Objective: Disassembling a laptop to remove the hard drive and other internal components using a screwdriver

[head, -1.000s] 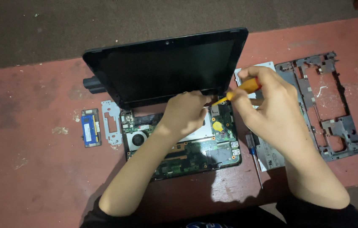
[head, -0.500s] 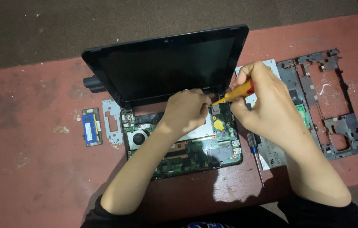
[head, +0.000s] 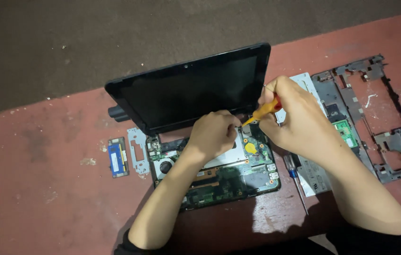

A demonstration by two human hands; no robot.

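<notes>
While the right hand (head: 299, 120) grips the orange screwdriver (head: 263, 111) in clenched fingers, its long axis slants toward eight o'clock, tip on the opened laptop (head: 219, 174) near the screen hinge. At nine o'clock from that tip the left hand (head: 214, 134) rests curled on the laptop's metal plate (holding nothing), nearer the centre of the red worktop (head: 44, 189).

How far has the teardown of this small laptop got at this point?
Done: the grey frame is off and lies to the right, and a blue memory module and metal bracket lie to the left. In hand: the right hand works an orange screwdriver near the hinge while the left hand steadies the base. Left: the green board and screen remain attached.
</notes>
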